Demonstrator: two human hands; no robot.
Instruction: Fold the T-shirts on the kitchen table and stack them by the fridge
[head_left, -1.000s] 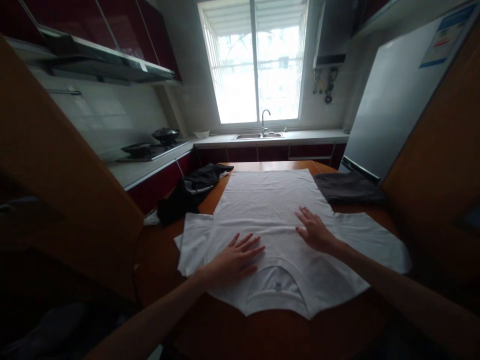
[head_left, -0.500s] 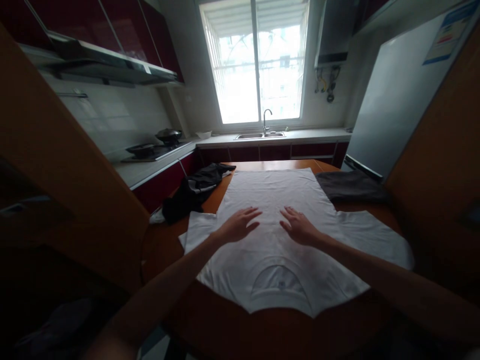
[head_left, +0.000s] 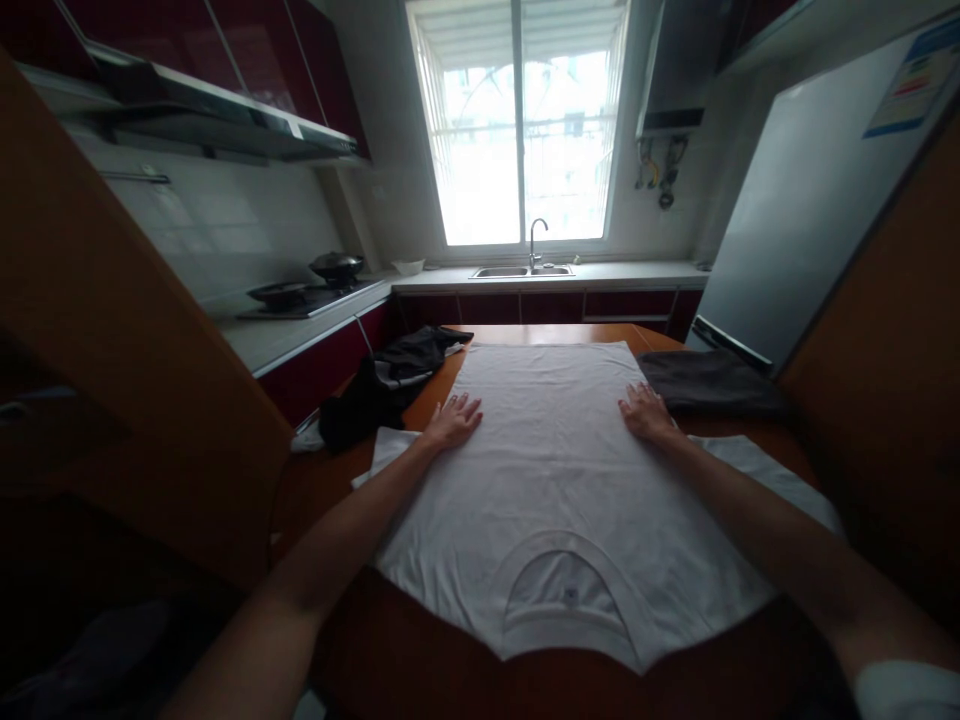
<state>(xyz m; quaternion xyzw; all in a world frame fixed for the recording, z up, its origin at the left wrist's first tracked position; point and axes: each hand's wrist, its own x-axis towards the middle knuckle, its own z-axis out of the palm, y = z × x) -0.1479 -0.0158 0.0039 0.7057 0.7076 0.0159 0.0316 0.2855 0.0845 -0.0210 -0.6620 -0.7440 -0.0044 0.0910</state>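
In the head view, a white T-shirt (head_left: 555,480) of thin, soft cloth lies spread out beneath both hands, on a smooth orange-brown wooden table (head_left: 420,630) with a curved edge. The left hand (head_left: 455,421) is open and palm down, its fingers loosely spread over one side edge of the shirt; the right hand (head_left: 646,412) rests likewise, flat and open, on the opposite edge, neither one gripping. Between the hands the cloth is nearly flat, marked by faint shallow wrinkles; beyond them it runs to a straight hem. Nearer the body than the hands, the neckband (head_left: 566,625) forms a rounded opening, with a small dark mark inside too small to read. The short sleeves stick out beyond the forearms on either side. Left of the left hand lies a crumpled black garment (head_left: 367,400) with a greyish panel; just right of the right hand is a dark grey cloth (head_left: 709,382), matt and flat. Far ahead of the hands are a shiny metal sink (head_left: 501,272), an arched faucet (head_left: 532,242) and a bright, two-paned window (head_left: 480,150).
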